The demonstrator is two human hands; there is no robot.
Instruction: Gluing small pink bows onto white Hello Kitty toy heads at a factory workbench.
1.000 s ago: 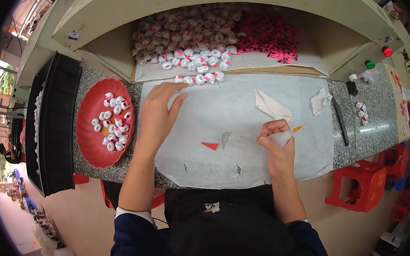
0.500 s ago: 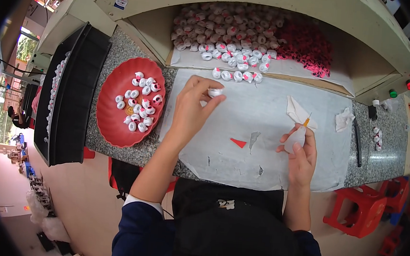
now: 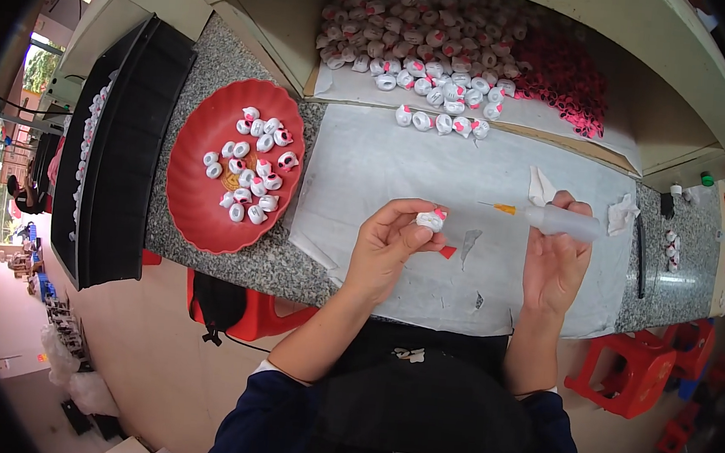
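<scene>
Between the thumb and fingers of my left hand (image 3: 390,250) is a small white figurine head (image 3: 431,221) with a pink bow. My right hand (image 3: 557,263) is closed round a translucent squeeze bottle (image 3: 569,223), held sideways above the white paper (image 3: 359,167). Its orange needle tip (image 3: 504,209) points left toward the piece, with a space between them. Below the held piece lies a red scrap (image 3: 447,252). Several similar white pieces with pink parts rest in the red scalloped bowl (image 3: 190,204) to the left.
A shelf behind the paper holds a heap of white pieces (image 3: 412,34) and a pile of pink parts (image 3: 574,86). Several pieces (image 3: 443,124) line the paper's far edge. Crumpled tissue (image 3: 623,213) and a black rod (image 3: 639,257) are at right. A black tray (image 3: 120,165) stands far left.
My left hand has come right and nearer with the white piece. My right hand has turned the bottle from upright to sideways, swinging its needle leftward. The whole view has shifted slightly.
</scene>
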